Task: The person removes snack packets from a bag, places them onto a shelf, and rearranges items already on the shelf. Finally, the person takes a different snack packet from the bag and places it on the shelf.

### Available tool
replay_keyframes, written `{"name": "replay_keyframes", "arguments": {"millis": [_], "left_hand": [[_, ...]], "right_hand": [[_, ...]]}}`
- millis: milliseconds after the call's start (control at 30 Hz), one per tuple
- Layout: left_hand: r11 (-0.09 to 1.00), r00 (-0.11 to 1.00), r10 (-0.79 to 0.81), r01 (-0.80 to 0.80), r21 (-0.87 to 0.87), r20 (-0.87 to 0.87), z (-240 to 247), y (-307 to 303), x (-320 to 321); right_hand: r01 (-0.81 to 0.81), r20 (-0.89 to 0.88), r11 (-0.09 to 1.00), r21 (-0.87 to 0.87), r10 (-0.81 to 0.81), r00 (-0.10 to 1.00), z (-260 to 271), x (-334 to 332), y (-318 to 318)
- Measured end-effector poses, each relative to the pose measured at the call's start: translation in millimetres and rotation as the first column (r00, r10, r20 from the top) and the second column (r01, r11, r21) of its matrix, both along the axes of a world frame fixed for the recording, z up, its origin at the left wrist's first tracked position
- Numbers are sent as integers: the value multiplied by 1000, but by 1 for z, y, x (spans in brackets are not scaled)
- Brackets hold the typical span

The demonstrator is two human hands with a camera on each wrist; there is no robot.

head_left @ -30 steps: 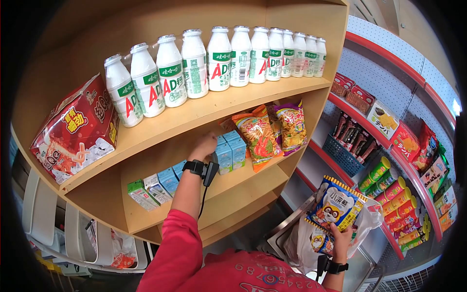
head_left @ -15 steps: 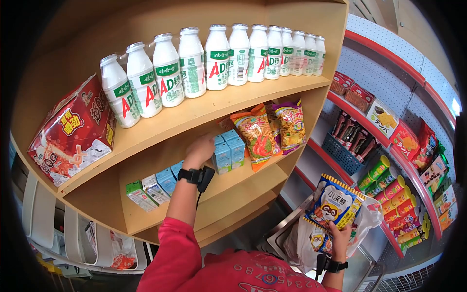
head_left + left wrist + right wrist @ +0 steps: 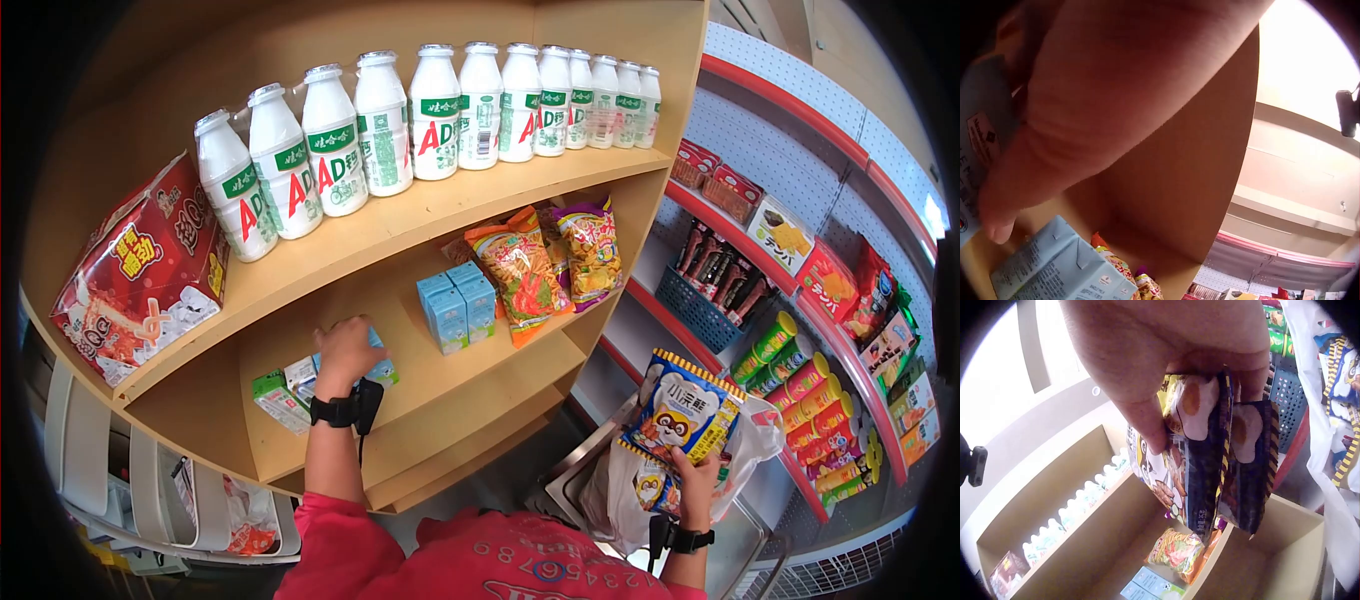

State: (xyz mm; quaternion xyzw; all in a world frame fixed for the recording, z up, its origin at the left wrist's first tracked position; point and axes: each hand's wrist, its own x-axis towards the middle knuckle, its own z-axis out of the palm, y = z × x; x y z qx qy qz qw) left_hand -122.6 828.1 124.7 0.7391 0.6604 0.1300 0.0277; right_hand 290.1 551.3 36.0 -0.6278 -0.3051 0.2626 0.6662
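Note:
My left hand [image 3: 345,350] reaches over the left row of cartons on the middle shelf, its fingers and thumb around a light-blue drink carton [image 3: 982,140]. The thumb bends against that carton's side; the other fingers are mostly hidden. Green-and-white cartons [image 3: 283,402] stand just left of this hand. A separate group of light-blue cartons [image 3: 455,312] stands upright to the right. My right hand [image 3: 696,485] pinches two blue-and-yellow snack bags [image 3: 1200,469] with a raccoon picture, above a white plastic bag [image 3: 612,490] that holds more of them.
White bottles [image 3: 380,125] line the upper shelf beside a red box [image 3: 140,265]. Orange snack bags [image 3: 520,275] lean right of the cartons. Shelves on the right hold a blue basket [image 3: 690,312] and colourful tubes [image 3: 815,420]. Grey bins [image 3: 160,470] stand at lower left.
My left hand has moved left, from beside the right group of blue cartons to the left row. My right hand still holds the snack bags in nearly the same place.

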Motion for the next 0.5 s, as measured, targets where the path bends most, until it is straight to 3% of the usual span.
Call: {"name": "replay_keyframes", "arguments": {"millis": [67,233,300,367,500], "left_hand": [[992,998,-67,66,108,1,0,-1,7],[993,989,-114,113,22,93,-5,19,28],[993,986,-116,115,13,120,-4,18,40],[975,958,-192,160,157,216,-11,23,48],[974,938,-198,157,162,285,-22,32,53]], "right_hand": [[-2,18,1000,-29,3,1000,-2,1,0],[-7,29,999,-40,8,1000,-2,2,-1],[-3,-7,1000,30,3,1000,-4,3,-3],[5,-6,1000,24,-5,1000,-4,3,-5],[25,3,1000,-6,-24,1000,-1,3,-10]]}}
